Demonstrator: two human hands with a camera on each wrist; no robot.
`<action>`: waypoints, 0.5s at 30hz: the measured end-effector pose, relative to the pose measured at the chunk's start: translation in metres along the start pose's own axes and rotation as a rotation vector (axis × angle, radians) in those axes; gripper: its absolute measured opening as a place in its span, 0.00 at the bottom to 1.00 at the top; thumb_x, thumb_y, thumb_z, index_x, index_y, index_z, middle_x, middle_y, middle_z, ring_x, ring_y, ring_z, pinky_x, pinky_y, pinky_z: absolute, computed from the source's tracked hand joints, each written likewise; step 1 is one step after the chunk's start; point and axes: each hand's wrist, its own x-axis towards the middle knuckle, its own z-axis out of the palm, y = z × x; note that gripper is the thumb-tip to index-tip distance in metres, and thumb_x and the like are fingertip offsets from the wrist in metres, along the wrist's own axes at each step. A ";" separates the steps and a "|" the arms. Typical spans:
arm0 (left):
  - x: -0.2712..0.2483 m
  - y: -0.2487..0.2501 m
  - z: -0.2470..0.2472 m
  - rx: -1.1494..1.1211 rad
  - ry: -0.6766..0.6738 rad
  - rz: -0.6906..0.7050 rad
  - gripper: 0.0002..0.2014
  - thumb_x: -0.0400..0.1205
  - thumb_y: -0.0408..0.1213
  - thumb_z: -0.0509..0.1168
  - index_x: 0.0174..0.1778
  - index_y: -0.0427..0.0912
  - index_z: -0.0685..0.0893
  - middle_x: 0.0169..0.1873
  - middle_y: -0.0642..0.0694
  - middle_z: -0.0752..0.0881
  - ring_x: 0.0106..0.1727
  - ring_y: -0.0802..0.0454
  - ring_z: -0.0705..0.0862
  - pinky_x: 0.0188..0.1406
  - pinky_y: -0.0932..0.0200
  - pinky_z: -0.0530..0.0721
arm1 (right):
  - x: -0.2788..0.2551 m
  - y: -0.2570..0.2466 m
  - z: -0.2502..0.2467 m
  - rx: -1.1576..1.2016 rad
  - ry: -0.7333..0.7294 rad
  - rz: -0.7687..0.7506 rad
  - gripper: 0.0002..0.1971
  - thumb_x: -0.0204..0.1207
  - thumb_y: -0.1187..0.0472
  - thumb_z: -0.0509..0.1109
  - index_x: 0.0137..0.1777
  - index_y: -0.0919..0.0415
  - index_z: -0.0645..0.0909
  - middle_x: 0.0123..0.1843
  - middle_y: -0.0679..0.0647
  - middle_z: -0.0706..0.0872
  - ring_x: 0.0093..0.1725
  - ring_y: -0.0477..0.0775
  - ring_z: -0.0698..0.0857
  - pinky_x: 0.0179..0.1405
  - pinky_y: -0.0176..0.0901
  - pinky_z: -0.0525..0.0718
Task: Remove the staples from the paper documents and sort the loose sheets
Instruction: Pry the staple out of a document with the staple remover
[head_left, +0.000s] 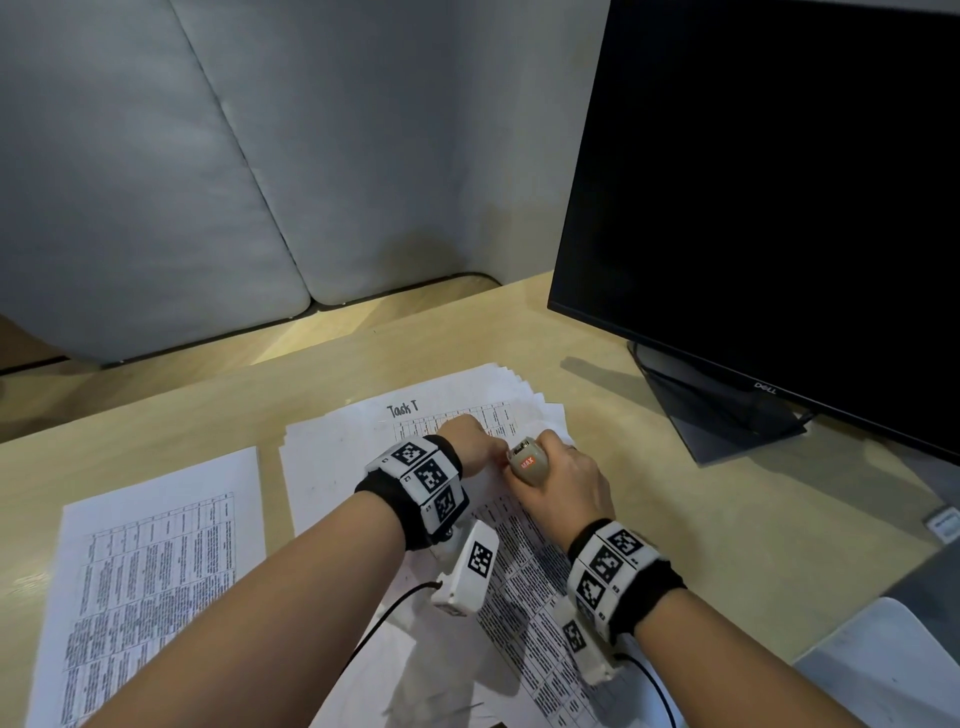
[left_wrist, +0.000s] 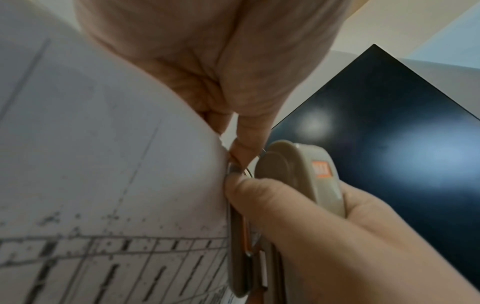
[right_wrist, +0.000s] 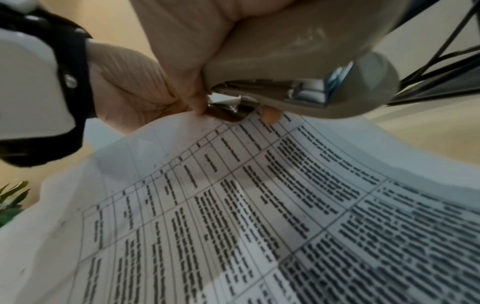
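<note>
A printed, table-filled document (head_left: 524, 571) (right_wrist: 259, 205) is lifted at its top corner over the desk. My left hand (head_left: 491, 448) (left_wrist: 241, 148) pinches that corner between thumb and fingertips. My right hand (head_left: 550, 467) (left_wrist: 311, 236) grips a beige MAX stapler (head_left: 527, 460) (left_wrist: 306, 174) (right_wrist: 298, 67). The stapler's metal end tab (right_wrist: 228, 111) sits at the pinched corner. The staple itself is hidden. Beneath the document lies a fanned stack of sheets (head_left: 353, 447) headed "Task T". A separate printed sheet (head_left: 156, 571) lies flat to the left.
A dark Dell monitor (head_left: 753, 182) on its stand (head_left: 727, 415) fills the right back. Grey padded panels (head_left: 208, 182) close off the desk's far side. A white object (head_left: 883, 670) lies at the front right corner, and a small label (head_left: 946, 525) at the right edge.
</note>
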 end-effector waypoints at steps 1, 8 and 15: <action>0.000 0.000 0.000 0.013 -0.002 -0.004 0.18 0.79 0.40 0.64 0.24 0.41 0.70 0.24 0.47 0.72 0.26 0.55 0.69 0.23 0.62 0.65 | -0.001 0.000 0.000 -0.010 0.004 -0.004 0.17 0.74 0.42 0.66 0.49 0.55 0.72 0.46 0.53 0.84 0.48 0.59 0.82 0.37 0.42 0.69; -0.001 -0.001 0.001 -0.007 -0.019 -0.023 0.16 0.79 0.40 0.64 0.26 0.40 0.71 0.26 0.46 0.73 0.27 0.54 0.71 0.24 0.61 0.67 | -0.006 -0.001 0.003 -0.052 0.062 -0.069 0.16 0.75 0.45 0.66 0.50 0.58 0.73 0.46 0.54 0.84 0.49 0.61 0.82 0.38 0.45 0.70; -0.003 -0.012 0.000 -0.104 -0.043 0.060 0.17 0.78 0.40 0.66 0.24 0.38 0.74 0.23 0.45 0.71 0.25 0.53 0.68 0.25 0.60 0.64 | -0.007 0.002 0.004 -0.015 0.081 -0.051 0.16 0.73 0.44 0.67 0.47 0.57 0.73 0.43 0.56 0.85 0.45 0.63 0.83 0.38 0.47 0.74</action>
